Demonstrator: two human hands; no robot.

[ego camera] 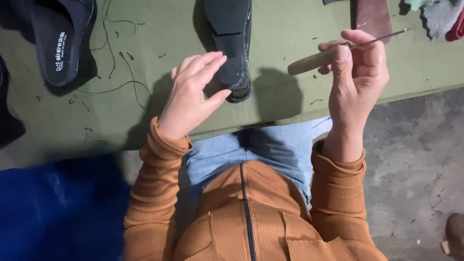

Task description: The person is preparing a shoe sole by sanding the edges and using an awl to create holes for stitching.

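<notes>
Head view, looking down at the lap and the table edge.

Right hand: fingers curled shut around an awl. Handle is pale, smooth turned wood, rounded at the butt end, which points left. A thin grey metal shaft sticks out past the fingers toward the upper right and tapers to a fine tip. The join of handle and shaft is covered by the thumb and forefinger.

Left hand: open, fingers spread and slightly bent, holding nothing. Fingertips lie over or just beside the heel end of a black shoe; actual contact cannot be told from this angle.

Black shoe: lies sole up, glossy at the side edge, matte on the sole, with a blocky heel toward the person. Toe end cut off by the top of the frame.

Table cover: dull olive-green cloth, flat, scattered with dark thread loops and short snippets.

Second shoe, upper left: dark, matte insole facing up, partly cut off by the frame.

Top right: a reddish-brown flat piece and crumpled rags, all cropped.

Lower field: ribbed orange sleeves, zip jacket, light blue jeans. Rough grey concrete floor at right. A blurred blue mass at lower left, kind unclear.
</notes>
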